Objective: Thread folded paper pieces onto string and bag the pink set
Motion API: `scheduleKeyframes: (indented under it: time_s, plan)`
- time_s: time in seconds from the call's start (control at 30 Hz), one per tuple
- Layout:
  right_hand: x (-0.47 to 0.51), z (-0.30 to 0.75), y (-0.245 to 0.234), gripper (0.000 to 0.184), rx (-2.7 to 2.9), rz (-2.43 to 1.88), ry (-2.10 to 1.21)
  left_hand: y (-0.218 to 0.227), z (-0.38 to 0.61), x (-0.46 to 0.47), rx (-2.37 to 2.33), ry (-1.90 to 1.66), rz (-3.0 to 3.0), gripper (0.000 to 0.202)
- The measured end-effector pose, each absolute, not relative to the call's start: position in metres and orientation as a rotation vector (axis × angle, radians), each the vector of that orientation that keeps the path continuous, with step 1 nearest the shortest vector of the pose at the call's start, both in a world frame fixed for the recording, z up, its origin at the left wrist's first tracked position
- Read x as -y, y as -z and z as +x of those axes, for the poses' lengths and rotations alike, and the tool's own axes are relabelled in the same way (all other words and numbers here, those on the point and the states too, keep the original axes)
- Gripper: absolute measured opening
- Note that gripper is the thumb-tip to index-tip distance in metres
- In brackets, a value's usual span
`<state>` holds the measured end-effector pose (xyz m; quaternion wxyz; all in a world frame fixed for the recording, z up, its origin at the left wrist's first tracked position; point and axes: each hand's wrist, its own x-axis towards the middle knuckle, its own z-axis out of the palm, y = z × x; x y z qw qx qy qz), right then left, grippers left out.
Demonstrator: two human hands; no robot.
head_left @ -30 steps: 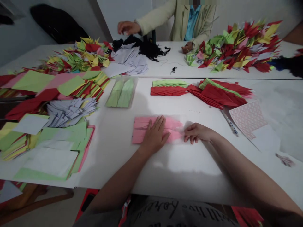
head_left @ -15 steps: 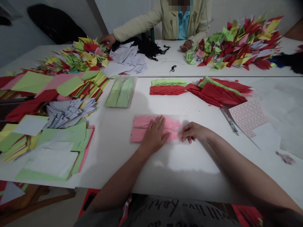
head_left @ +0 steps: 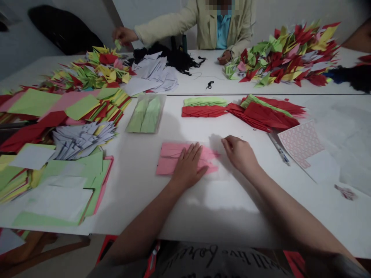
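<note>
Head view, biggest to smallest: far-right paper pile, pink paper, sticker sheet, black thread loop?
Far-right paper pile largest. Pink paper and sticker sheet look alike, so unranked. Black thread loop smallest.

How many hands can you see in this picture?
4: the left hand on pink paper, the right hand beside it, the raised hand and lower hand of the person opposite. An arm far right may hide another.

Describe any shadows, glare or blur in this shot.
In the head view, a pale glare patch lies on the white table, the right hand casts a soft shadow beside the pink paper, the wide lens bows the table edges, and the co-worker's raised hand looks slightly blurred.
</note>
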<state>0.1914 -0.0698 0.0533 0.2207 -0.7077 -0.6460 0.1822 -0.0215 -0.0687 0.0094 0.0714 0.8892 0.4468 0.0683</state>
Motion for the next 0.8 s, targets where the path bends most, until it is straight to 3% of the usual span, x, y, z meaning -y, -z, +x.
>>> scheduleKeyframes:
  time_s: [0.17,0.33,0.8]
  plan:
    - [0.076,0.129,-0.026,0.065,2.304,-1.379,-0.42,-0.012,-0.018,0.07,-1.359,-0.164,2.676,0.071]
    - [0.08,0.12,0.0,0.079,2.384,-1.31,-0.453,-0.009,-0.017,0.07,-1.385,-0.161,2.708,0.07]
    - [0.134,0.198,-0.008,0.078,2.527,-1.43,-0.251,-0.005,-0.019,0.065,-1.413,-0.247,2.681,0.104]
